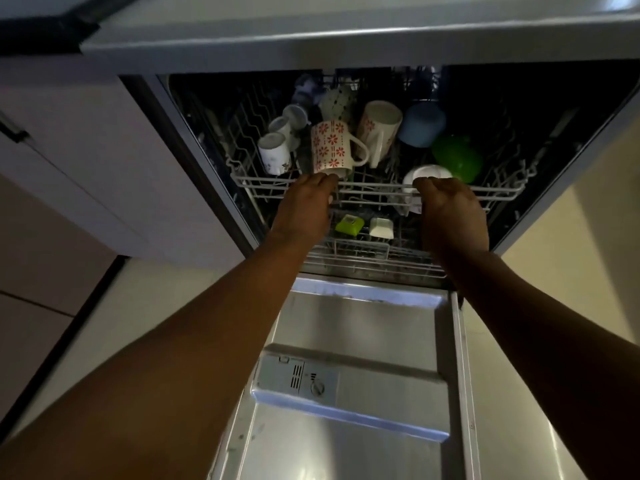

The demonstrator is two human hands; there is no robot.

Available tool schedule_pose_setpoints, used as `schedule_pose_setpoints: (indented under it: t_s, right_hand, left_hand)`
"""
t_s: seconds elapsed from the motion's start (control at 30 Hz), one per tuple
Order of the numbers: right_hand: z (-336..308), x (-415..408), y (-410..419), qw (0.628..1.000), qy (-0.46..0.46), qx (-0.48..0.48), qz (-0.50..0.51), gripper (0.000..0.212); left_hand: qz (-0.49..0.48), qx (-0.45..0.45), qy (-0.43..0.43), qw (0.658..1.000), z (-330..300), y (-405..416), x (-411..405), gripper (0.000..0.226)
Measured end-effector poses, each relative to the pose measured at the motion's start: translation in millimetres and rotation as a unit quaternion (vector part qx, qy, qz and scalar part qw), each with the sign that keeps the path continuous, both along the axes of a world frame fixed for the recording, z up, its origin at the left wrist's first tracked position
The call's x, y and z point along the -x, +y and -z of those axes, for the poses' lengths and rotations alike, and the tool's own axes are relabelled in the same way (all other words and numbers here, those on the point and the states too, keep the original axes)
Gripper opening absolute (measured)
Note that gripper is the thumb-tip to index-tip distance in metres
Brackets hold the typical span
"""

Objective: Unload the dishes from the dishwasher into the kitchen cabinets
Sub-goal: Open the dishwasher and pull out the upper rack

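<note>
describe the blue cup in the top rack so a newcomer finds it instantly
Start at the white wire upper rack of the open dishwasher. Toward its back right, an upturned plain blue plastic cup sits between a red-flowered white mug and a green plastic bowl. It is the only blue piece.

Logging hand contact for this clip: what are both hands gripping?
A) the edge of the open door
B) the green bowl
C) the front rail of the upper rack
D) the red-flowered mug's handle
C: the left hand and the right hand each curl over the upper rack front rail.
</note>
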State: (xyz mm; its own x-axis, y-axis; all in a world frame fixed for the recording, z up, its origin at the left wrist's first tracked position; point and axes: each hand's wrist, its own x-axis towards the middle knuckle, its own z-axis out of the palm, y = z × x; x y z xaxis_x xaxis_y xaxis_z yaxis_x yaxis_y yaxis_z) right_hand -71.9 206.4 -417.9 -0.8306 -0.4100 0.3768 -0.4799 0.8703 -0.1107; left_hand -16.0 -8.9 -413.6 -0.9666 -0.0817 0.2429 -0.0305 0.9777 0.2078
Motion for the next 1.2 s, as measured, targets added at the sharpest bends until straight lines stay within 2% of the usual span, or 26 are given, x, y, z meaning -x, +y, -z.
schedule_pose_setpoints:
  t_s: [0.07,0.17,0.23,0.47,0.63,0.73,0.8,0.9,1.0,1.2]
  right_hand:
    - [-6.2,-12.5,0.1,0.999,0.021,0.028,0.017,0.040]
    - [-7.5,-39.1,1.9,0.999,0.043,0.016,0.011,0.040]
    - [-10.4,-54.0,3.4,0.999,0.039,0.000,0.011,0.041]
    - [-17.7,-108.0,23.2,1.000,0.021,-0.004,0.023,0.043]
    - [-20.4,-154.7,31.8,1.000,-0.004,0.003,0.018,0.042]
    - [-18.2,-172.2,36.3,0.998,-0.044,-0.008,0.037,0.039]
    - [-19.5,-179.0,40.1,0.997,-0.064,-0.023,0.047,0.037]
    - [-21.8,-189.9,45.5,0.994,-0.079,-0.053,0.048,0.035]
    - [-23.9,-211.9,48.6,0.992,-0.089,-0.070,0.060,0.034]
    - [-29.3,-256.4,55.5,0.990,-0.109,-0.066,0.063,0.037]
  left_hand:
    - [-0.026,0.004,0.031,0.999,-2.0,6.7,-6.5,0.045]
    - [-0.052,0.026,0.064,0.996,-0.4,12.6,-26.6,0.026]
    - [-0.037,0.032,0.063,0.997,-6.3,11.5,-41.7,0.025]
    - [-0.003,-0.001,0.007,1.000,-12.0,19.1,-93.1,0.017]
    - [0.005,-0.034,0.003,0.999,-18.2,22.8,-137.0,0.016]
    - [0.004,-0.063,-0.050,0.997,-24.4,28.3,-155.5,0.012]
    - [0.013,-0.058,-0.073,0.995,-22.8,35.0,-161.6,0.014]
    - [-0.003,-0.062,-0.058,0.996,-24.3,42.8,-173.5,0.027]
    - [0.031,-0.026,-0.075,0.996,-30.9,48.1,-202.0,0.015]
    - [0.020,-0.082,-0.109,0.990,-28.6,44.7,-241.1,0.006]
